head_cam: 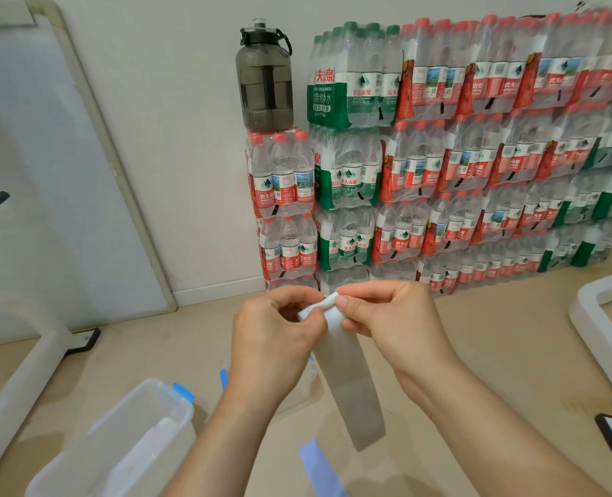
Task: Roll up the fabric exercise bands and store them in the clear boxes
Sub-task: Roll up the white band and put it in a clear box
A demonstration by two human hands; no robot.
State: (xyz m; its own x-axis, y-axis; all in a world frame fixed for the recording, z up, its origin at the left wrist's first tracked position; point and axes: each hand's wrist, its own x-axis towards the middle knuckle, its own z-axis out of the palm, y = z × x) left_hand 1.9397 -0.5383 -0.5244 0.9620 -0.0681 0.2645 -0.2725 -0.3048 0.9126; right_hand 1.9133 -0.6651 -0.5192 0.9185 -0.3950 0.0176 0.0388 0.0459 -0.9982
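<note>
Both hands, left hand point(274, 330); right hand point(392, 317), pinch grey band point(351, 382) between them.

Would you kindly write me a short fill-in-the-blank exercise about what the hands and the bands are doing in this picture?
1. Both hands, left hand and right hand, pinch the top end of a ____ band, whose rest hangs down.
2. The clear box at lower left has ____ latches.
3. A blue band lies on the ____.
4. The dark jug stands on packs of water ____.

Missing words: grey; blue; floor; bottles
</note>
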